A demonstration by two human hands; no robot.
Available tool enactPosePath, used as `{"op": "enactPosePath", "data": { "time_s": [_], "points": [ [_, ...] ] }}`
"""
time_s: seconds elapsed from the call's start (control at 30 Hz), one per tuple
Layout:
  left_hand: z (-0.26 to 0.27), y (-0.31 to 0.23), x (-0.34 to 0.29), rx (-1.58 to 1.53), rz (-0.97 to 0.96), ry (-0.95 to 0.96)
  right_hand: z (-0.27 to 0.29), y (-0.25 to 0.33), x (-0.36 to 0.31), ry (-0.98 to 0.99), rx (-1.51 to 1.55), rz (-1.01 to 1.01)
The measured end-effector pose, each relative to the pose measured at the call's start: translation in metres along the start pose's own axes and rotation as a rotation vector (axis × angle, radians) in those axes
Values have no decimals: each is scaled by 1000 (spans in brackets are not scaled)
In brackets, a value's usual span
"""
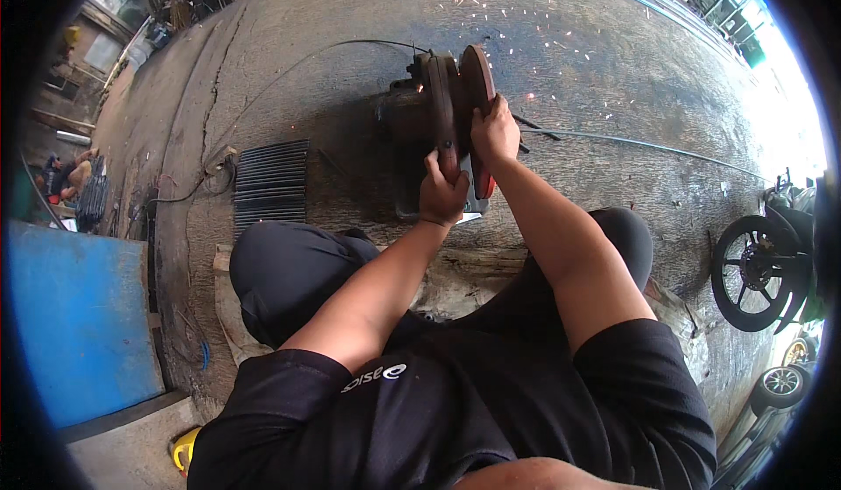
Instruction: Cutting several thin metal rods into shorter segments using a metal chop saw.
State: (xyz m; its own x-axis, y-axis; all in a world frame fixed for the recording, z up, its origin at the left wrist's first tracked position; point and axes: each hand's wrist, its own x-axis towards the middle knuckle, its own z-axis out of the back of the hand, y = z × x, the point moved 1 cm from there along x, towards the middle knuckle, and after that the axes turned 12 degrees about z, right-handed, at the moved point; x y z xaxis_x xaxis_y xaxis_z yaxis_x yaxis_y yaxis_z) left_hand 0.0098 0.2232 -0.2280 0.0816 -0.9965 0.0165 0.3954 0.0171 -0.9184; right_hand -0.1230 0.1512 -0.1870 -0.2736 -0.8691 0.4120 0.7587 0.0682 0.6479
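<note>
A cut-off saw [410, 113] stands on the ground in front of my folded legs, with a large reddish-brown disc-shaped part [476, 74] on its right side. My left hand [443, 194] is wrapped round the saw's handle [449, 164]. Against the right face of the round part, my right hand [497, 133] is closed; what lies under its fingers is hidden. A long thin metal rod [631, 138] runs out to the right from beside that hand. Orange sparks [464, 4] fly over the ground beyond the saw.
Dark bars [270, 183] lie side by side on the left. A cable [289, 68] curves leftward from the saw. Further left are a blue panel [79, 315] and a person [66, 175]. A motorcycle wheel [752, 271] stands at right; long rods [631, 0] lie at the far edge.
</note>
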Motion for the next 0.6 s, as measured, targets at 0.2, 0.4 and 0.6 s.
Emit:
{"op": "enactPosePath", "data": {
  "time_s": [0.2, 0.4, 0.6],
  "points": [
    [2, -2, -2, 17, -3, 15, -1, -3, 0, 14, 9, -3],
    [1, 2, 0, 38, -19, 26, -5, -4, -1, -12, -13, 20],
    [-2, 11, 2, 40, -12, 23, -5, -5, 0, 58, -37, -13]
  ]
}}
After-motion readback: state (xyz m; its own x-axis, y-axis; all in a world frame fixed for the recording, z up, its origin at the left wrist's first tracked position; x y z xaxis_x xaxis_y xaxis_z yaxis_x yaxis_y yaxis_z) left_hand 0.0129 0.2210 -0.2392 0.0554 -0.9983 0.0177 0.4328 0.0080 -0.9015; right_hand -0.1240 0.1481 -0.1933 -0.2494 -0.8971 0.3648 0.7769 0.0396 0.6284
